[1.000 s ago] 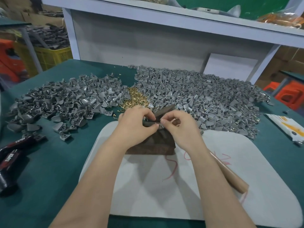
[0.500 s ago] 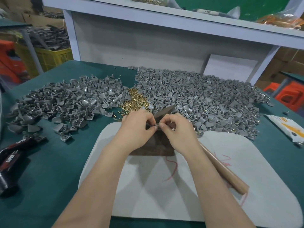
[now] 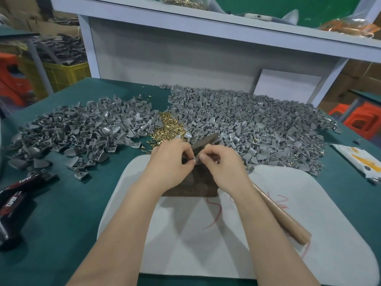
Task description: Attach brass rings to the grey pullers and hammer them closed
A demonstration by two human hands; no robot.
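Note:
My left hand [image 3: 172, 162] and my right hand [image 3: 222, 168] meet fingertip to fingertip over a dark metal block [image 3: 198, 184] on a white pad [image 3: 268, 234]. Between them they pinch a small grey puller [image 3: 196, 158]; a brass ring on it is too small to make out. The hammer's wooden handle [image 3: 282, 219] runs out from under my right hand, and its dark head [image 3: 204, 142] pokes up behind my fingers. A pile of brass rings [image 3: 167, 126] lies just beyond, between two large heaps of grey pullers [image 3: 82, 129] [image 3: 257, 124].
The green table [image 3: 61, 223] carries black tape rolls [image 3: 14, 203] at the left edge and a white packet [image 3: 358, 162] at the right. A white shelf frame [image 3: 206, 58] rises behind the heaps. A yellow crate [image 3: 64, 73] stands off the table at the back left.
Both hands have stayed together over the block, shifting slightly away from me, with small finger movements on the puller. The hammer handle has moved with my right hand.

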